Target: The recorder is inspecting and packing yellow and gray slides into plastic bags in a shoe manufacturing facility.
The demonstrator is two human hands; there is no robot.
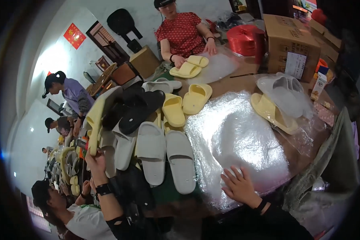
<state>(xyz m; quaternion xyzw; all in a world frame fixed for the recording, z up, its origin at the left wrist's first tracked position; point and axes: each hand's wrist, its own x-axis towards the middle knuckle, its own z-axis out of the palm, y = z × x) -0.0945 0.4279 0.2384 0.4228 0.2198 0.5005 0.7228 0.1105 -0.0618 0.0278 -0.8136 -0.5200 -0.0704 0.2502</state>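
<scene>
The left hand (95, 163) is grasping the near end of a yellow slipper (93, 129), which is standing on edge at the left of the slipper pile, while the right hand (241, 188) is lying unclenched, fingers spread, on the clear plastic bags (238, 134). Lifting the slipper straight out would probably be disturbing the grey slippers (151, 154) least, and a flat right palm should be stopping the slick bags from sliding. On the right, a clear bag (307, 138) is apparently wrapping a whitish slipper (283, 91) and a yellow one; beyond it, a cardboard box (281, 38) is hiding its contents.
</scene>
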